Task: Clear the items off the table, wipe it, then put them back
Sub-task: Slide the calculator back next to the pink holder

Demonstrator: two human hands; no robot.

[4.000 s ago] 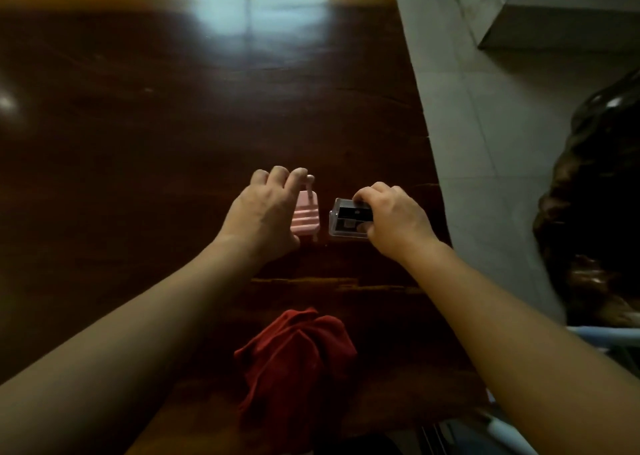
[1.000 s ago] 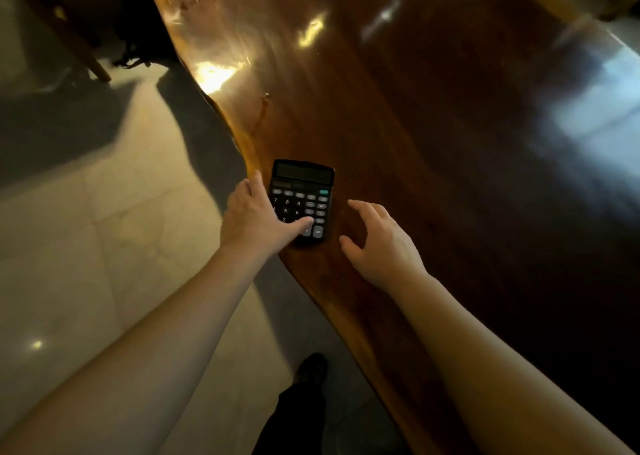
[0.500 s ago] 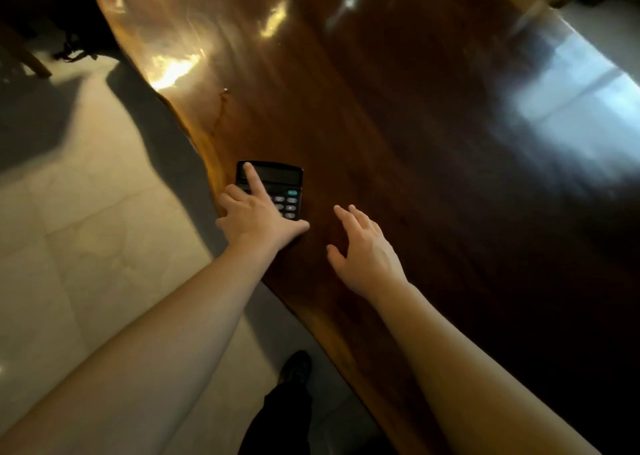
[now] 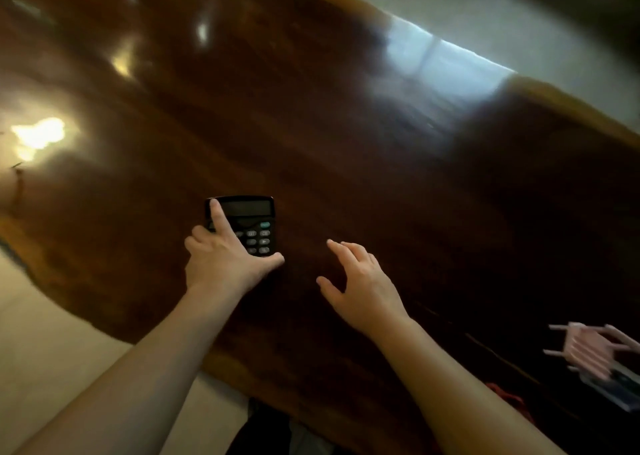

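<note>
While the left hand lies on the black calculator at centre frame, index finger stretched to its upper left corner and thumb under its lower edge, the right hand hovers empty just beside it, fingers spread. Both sit over the dark wooden table. At lower right lie a pink ridged item, a clear case and a red cloth.

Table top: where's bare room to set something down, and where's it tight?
The table is bare beyond the calculator to the far edge, and between the left hand and right hand. It is crowded at the near right corner: pink rack, clear case, red cloth.
</note>
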